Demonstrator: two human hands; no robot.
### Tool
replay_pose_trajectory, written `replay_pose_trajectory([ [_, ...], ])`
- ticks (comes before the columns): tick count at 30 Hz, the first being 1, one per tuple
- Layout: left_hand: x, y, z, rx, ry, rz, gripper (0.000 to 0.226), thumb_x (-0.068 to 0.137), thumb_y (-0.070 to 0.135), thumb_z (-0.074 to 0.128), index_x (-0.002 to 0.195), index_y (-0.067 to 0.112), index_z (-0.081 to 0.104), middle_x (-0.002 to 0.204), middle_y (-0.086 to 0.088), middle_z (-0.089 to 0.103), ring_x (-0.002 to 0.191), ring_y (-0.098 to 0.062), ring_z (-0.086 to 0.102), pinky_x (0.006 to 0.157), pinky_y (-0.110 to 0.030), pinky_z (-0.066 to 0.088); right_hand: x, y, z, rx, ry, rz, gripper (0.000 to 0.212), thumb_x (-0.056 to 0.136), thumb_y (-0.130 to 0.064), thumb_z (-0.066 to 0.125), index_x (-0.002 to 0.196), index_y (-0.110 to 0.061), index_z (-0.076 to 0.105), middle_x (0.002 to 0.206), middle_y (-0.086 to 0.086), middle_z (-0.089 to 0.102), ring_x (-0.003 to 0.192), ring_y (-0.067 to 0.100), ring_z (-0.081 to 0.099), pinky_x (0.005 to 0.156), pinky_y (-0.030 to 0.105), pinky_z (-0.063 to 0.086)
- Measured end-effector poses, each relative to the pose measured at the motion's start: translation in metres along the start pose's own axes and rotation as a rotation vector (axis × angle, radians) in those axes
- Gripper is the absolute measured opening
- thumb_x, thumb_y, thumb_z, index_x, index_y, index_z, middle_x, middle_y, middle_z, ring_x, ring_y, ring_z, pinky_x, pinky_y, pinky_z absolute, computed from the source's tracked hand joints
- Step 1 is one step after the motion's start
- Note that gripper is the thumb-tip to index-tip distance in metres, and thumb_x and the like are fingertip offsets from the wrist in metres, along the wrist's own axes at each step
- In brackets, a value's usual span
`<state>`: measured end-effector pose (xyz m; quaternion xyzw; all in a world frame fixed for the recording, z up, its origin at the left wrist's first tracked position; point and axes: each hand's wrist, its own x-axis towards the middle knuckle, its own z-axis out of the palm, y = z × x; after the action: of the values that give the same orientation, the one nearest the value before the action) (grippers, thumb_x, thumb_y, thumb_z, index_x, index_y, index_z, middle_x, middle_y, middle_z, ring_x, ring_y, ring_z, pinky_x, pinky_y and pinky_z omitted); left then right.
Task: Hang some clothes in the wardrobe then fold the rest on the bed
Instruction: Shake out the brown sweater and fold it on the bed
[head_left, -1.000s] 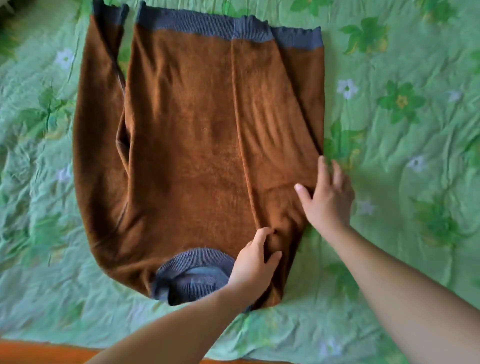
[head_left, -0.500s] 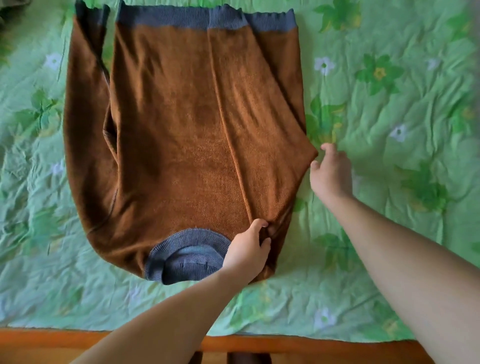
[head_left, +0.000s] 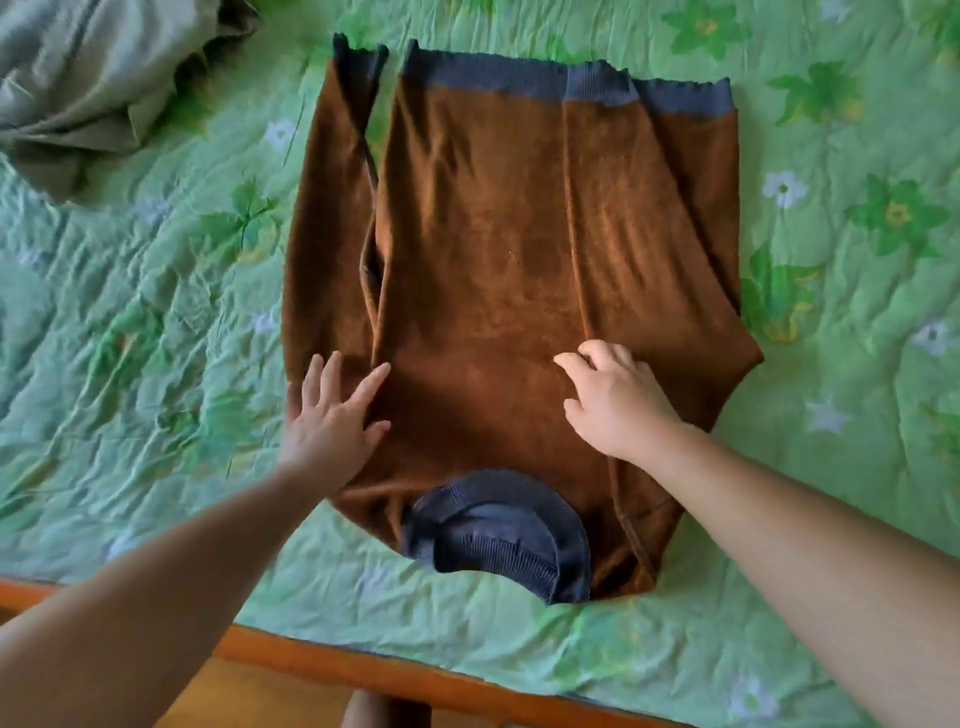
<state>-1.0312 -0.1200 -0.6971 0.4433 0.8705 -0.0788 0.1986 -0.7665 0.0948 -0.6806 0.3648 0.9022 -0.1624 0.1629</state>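
Your brown sweater (head_left: 493, 234) lies flat on the bed (head_left: 130, 364). Your left grip (head_left: 330, 421) is spread flat on it beside the collar. Your right grip (head_left: 618, 405) curls onto the fabric with its fingertips hidden, so I cannot tell if it pinches. A grey cloth (head_left: 78, 78) is cut off at top left.

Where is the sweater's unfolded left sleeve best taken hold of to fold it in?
Probably pinch the sleeve along its outer edge, about midway, coming from the left over the bedspread. It lies flat beside the sweater body, so that edge is free; the left hand rests nearest it.
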Motion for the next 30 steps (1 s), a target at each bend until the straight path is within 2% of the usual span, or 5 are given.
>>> replay_pose_trajectory([
  [6,0.007,-0.047,-0.001,-0.382,-0.003,-0.142,0.078,0.092,0.039,0.069,0.157,0.026,0.028,0.166,-0.012,0.0,0.151,-0.038,0.01,0.122,-0.051,0.023,0.048,-0.097,-0.011,0.034,-0.062,-0.113,0.06,0.103,-0.036,0.047,0.157,-0.033,0.02,0.165,0.003,0.02,0.151,0.027,0.021,0.117,0.048,0.031],
  [11,0.038,-0.065,-0.018,-0.918,0.174,-0.304,0.076,0.089,0.019,0.073,0.152,0.031,0.032,0.14,-0.005,0.039,0.118,-0.02,0.051,0.104,-0.035,0.043,0.109,-0.166,-0.033,-0.004,0.069,-0.201,0.05,0.103,-0.018,0.042,0.153,-0.024,0.038,0.161,0.004,0.028,0.15,0.026,0.018,0.118,0.046,0.027],
  [17,0.072,-0.078,-0.042,-1.493,-0.023,-0.398,0.051,0.089,0.0,0.062,0.137,0.016,0.056,0.101,-0.007,0.074,0.086,-0.03,0.074,0.079,-0.047,0.062,0.2,-0.238,-0.067,-0.036,0.09,-0.196,0.046,0.104,-0.037,0.042,0.146,-0.021,0.045,0.143,0.01,0.048,0.131,0.032,0.044,0.104,0.048,0.04],
  [25,0.073,-0.068,-0.047,-1.272,-0.066,0.17,0.074,0.078,0.005,0.058,0.142,0.037,0.038,0.1,0.027,0.06,0.082,0.002,0.061,0.071,-0.012,0.049,0.283,-0.305,-0.077,-0.067,-0.048,0.02,0.045,0.098,-0.027,0.055,0.141,-0.023,0.047,0.138,0.017,0.032,0.126,0.04,0.042,0.102,0.049,0.042],
  [30,0.082,-0.066,-0.053,-1.187,-0.051,0.226,0.062,0.086,0.026,0.059,0.144,0.036,0.041,0.109,0.024,0.049,0.089,-0.003,0.056,0.08,-0.023,0.049,0.27,-0.274,-0.102,0.382,0.329,-0.027,0.04,0.083,0.004,0.048,0.115,-0.018,0.056,0.12,0.009,0.055,0.108,0.029,0.057,0.095,0.03,0.044],
])
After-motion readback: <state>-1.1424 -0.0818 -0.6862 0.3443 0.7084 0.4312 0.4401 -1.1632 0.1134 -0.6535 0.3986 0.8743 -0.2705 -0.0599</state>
